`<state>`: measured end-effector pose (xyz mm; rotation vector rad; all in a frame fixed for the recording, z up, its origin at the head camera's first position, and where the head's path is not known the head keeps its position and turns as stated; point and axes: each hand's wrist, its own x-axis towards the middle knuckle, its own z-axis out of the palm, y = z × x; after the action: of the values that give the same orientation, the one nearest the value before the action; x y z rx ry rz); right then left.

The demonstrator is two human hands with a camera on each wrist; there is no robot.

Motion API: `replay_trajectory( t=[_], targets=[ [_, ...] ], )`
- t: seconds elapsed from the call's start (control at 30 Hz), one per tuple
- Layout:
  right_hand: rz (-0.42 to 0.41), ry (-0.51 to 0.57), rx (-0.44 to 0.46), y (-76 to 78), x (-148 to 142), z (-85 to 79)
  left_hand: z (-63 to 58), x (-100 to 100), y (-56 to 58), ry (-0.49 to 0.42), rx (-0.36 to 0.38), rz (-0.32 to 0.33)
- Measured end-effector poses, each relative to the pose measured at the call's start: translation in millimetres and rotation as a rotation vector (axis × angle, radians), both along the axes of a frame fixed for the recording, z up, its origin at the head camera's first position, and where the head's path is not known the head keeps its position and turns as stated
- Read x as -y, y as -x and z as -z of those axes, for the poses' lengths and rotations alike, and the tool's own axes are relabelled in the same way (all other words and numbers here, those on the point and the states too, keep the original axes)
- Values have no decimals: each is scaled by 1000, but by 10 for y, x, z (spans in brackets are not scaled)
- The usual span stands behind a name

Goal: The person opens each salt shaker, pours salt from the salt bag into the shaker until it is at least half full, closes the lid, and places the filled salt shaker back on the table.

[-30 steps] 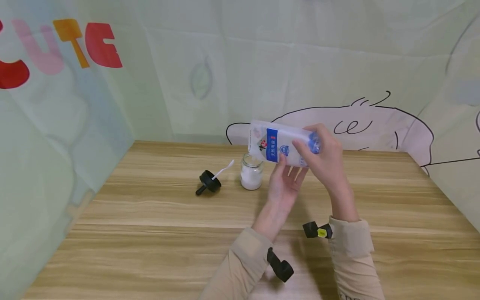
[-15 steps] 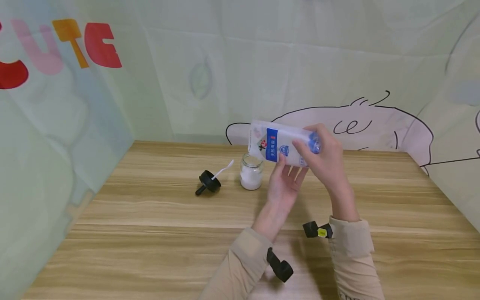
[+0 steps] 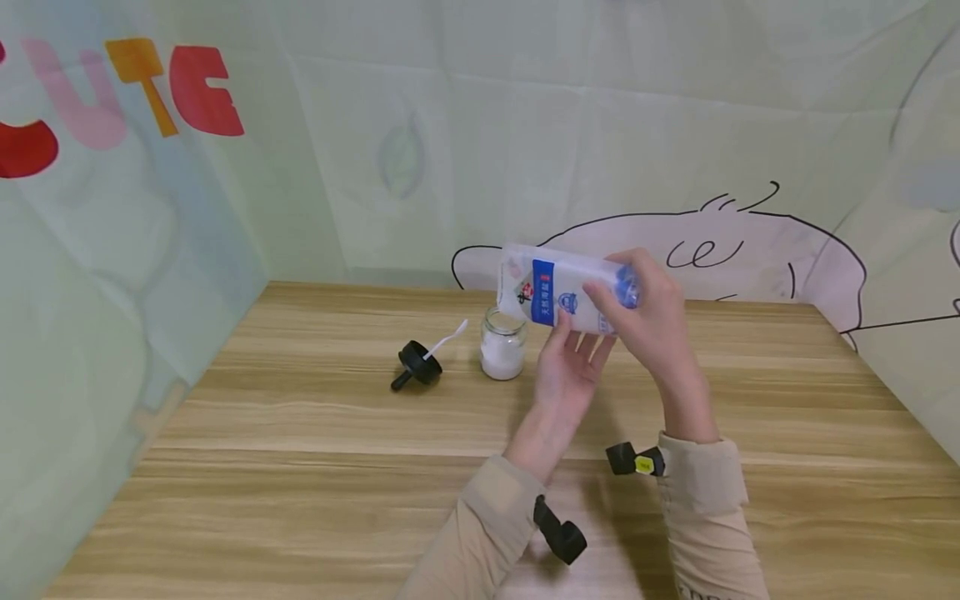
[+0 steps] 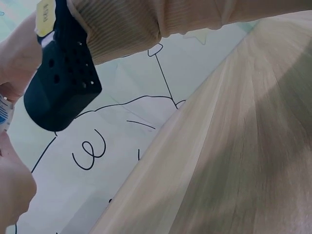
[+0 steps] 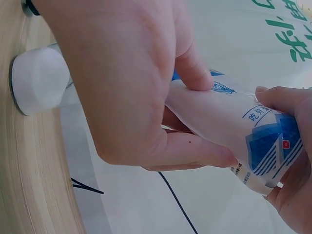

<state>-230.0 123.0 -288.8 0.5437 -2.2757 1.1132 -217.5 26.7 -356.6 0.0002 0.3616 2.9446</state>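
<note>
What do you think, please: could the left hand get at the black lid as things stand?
Probably not while the left hand holds the white packet. If freed, likely yes: the glass jar stands between, but bare tabletop in front leaves a way round to the black lid.

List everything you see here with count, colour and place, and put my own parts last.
Bag: one, white and blue, tilted, by the jar's mouth
Jar: one, clear with white contents, on the table
Lid: one, black, left of the jar
Stick: one, white, rising from the lid
Table: one, brown, beneath
Backdrop: one, pale green, behind
Letters: four in head view, red, pink, orange, backdrop's left
Wrist cameras: two, black, at cuffs
Sleeves: two, beige, forearms
Left hand: one, bare, holding the bag from below
Right hand: one, bare, gripping its blue end
</note>
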Motion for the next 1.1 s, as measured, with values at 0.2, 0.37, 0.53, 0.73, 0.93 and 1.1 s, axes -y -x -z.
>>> replay_trajectory(
  t=[0.2,0.37,0.53,0.73,0.93,1.1],
  targets=[
    [16,4,-10,-6,15,1,4,-17,5,9,11,-9],
    [36,15,-54,-16,45,-5,-7,-20,2,4,30,-9],
    [45,22,-89,-21,66,-7,-18,-25,4,12,32,-16],
    [36,30,-113,-15,66,3,-16,-14,-4,7,31,-11],
    [24,49,-120,-18,74,4,-12,-8,-6,6,28,-11],
    [14,46,-125,-19,76,7,-11,-4,-3,0,33,-13]
  ],
)
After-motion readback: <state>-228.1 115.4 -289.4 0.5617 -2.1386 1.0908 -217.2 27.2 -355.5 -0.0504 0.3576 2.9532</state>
